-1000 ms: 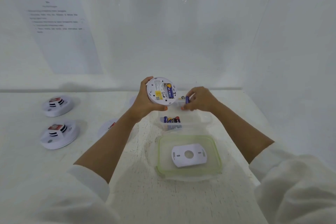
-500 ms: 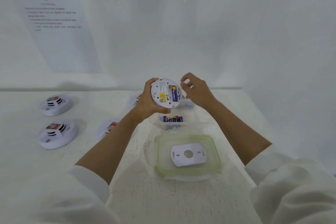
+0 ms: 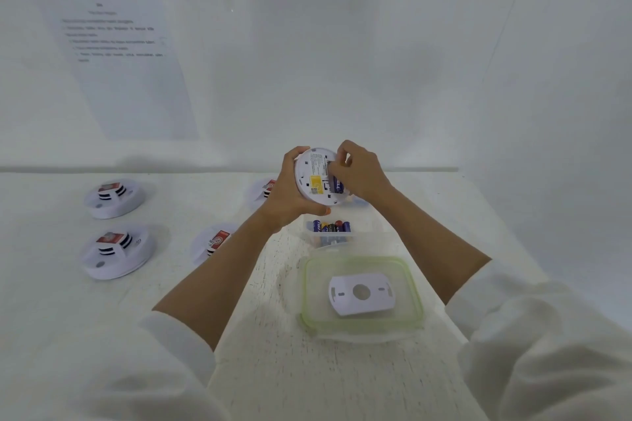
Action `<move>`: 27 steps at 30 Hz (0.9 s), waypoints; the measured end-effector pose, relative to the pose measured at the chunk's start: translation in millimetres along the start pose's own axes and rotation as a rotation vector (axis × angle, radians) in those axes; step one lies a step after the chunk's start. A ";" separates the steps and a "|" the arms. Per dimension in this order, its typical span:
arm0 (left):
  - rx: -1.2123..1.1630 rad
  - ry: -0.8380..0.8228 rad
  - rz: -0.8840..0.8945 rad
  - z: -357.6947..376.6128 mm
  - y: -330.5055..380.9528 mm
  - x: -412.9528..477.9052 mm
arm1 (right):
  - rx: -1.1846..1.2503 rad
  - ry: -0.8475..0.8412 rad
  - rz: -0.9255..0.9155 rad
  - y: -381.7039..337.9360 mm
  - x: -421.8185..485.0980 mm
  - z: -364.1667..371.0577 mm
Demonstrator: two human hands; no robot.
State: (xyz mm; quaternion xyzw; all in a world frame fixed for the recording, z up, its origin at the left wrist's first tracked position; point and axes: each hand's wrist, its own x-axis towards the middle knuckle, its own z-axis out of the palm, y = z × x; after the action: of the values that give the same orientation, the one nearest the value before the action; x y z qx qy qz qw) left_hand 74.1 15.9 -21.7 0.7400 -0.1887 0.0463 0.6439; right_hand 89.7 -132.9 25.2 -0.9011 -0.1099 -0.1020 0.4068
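Round white smoke detector [image 3: 313, 171] held off the table, tilted, its back facing up: printed label at 12 o'clock, yellow sticker near 6, blue battery [image 3: 339, 187] seated at 4; left hand [image 3: 287, 195] grips the 9 o'clock rim, right hand [image 3: 362, 174] pinches the battery's upper end

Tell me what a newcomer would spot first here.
At centre the left hand holds a round white detector, back showing, while the right hand pinches a battery in its bay. Below sit a box of batteries and a green-rimmed lid with a white plate; more detectors lie left.
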 end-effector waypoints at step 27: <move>0.001 0.007 -0.037 -26.8 -3.7 14.2 | -0.437 -0.355 0.370 46.1 12.2 -4.9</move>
State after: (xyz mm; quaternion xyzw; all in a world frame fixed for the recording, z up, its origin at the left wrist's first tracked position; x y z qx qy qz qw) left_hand 93.2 39.2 -16.3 0.7435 -0.1727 0.0370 0.6450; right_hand 113.9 -164.9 -1.1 -0.9754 0.0110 0.1109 0.1902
